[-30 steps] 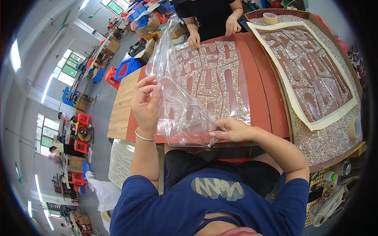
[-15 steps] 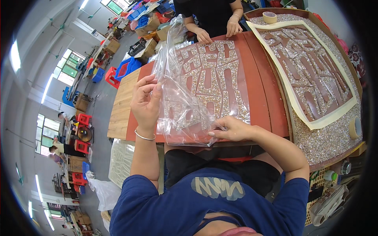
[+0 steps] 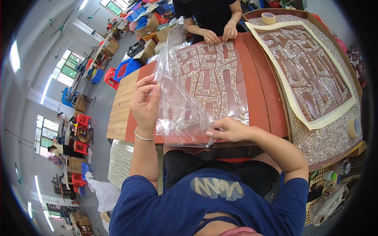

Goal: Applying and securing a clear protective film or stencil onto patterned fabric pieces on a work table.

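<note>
The surface (image 3: 260, 98) is a red-brown board, with a strip of bare pale wood (image 3: 122, 106) on its left end. A sheet of sparkly cut shapes (image 3: 212, 82) lies flat on the red part. To the right sits one big tray (image 3: 327, 137) full of tiny shiny bits, and a cream frame (image 3: 315, 124) lies in it around more brown shapes. Two rolls of tape show: one roll (image 3: 269, 18) at the far end of the tray and one roll (image 3: 355, 126) at its near right side.

The room is a big workshop with a grey floor, windows on the left wall and long lights. Blue crates (image 3: 126, 69) and red stools (image 3: 80, 147) stand on the floor, too many to count well.

One clear plastic bag (image 3: 179, 98) is held up over the near edge of the surface, standing tall and crinkled. The left hand (image 3: 145, 104) pinches the bag's left side with thumb and fingers closed on it. The right hand (image 3: 230, 129) grips the bag's bottom right corner, fingers curled around the plastic. A thin silver bracelet (image 3: 143, 137) is on the left wrist.

Across the surface, another person in black has two hands (image 3: 220, 34) pressed down on the far end of the sparkly sheet
</note>
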Motion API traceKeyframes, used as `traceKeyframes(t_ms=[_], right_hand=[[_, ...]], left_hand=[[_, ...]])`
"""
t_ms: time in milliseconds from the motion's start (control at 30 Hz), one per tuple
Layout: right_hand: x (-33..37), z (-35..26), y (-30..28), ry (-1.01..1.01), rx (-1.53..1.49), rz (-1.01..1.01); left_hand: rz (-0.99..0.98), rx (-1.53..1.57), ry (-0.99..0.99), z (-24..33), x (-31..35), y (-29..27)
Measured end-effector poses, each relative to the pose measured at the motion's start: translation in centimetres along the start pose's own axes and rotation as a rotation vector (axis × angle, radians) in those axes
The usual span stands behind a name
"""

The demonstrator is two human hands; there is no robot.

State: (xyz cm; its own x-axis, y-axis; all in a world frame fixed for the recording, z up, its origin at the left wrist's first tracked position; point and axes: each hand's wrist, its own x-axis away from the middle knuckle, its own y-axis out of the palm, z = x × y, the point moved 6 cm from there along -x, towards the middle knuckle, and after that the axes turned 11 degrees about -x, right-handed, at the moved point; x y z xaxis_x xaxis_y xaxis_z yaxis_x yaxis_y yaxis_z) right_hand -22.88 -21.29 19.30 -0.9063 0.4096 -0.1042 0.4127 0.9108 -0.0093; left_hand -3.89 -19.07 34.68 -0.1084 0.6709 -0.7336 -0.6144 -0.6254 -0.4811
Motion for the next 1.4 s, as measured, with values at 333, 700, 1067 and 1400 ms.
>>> traceKeyframes(t_ms=[333, 700, 1067, 1400], right_hand=[[0.7, -0.2, -0.4, -0.005, -0.112, 0.037], [0.4, 0.2, 0.2, -0.084, -0.025, 0.013], [-0.5, 1.6, 0.4, -0.099, -0.071, -0.011], [-0.7, 1.6, 0.6, -0.121, -0.093, -0.007]], left_hand=[[0.000, -0.116, 0.090, 0.7, -0.8, 0.7], [-0.040, 0.014, -0.006, -0.8, 0.1, 0.3], [-0.054, 0.014, -0.018, -1.2, 0.0, 0.2], [-0.079, -0.117, 0.043, -0.8, -0.5, 0.0]])
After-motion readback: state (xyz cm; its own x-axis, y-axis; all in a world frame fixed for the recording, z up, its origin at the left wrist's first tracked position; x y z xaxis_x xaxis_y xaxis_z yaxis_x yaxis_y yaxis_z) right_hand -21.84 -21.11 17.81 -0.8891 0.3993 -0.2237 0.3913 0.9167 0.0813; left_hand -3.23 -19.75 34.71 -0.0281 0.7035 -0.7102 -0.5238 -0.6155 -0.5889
